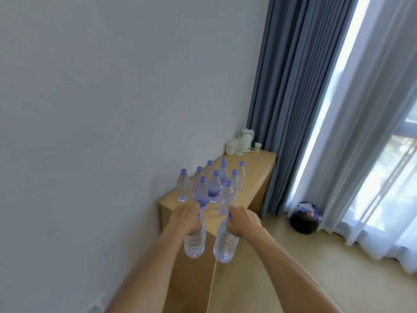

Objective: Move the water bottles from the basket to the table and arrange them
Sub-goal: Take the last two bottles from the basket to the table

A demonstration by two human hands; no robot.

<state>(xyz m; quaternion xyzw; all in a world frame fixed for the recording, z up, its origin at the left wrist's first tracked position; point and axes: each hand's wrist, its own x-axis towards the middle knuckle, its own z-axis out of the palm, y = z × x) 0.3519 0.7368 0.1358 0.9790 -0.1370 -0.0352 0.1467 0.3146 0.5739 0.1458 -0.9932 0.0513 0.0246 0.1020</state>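
Your left hand (186, 219) and right hand (244, 222) each have fingers clamped on a bottle neck, both bottles hanging before the counter (255, 175) edge, near the standing bottles (214, 186).

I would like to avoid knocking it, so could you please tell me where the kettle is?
The white kettle stands at the table's far end, by the blue curtain, with a cup on its left.

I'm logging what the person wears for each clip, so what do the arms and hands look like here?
Both forearms are bare from the bottom edge of the picture up to the wrists: no sleeves show. The left hand and right hand wear no gloves, and no watch, ring or bracelet is visible on either.
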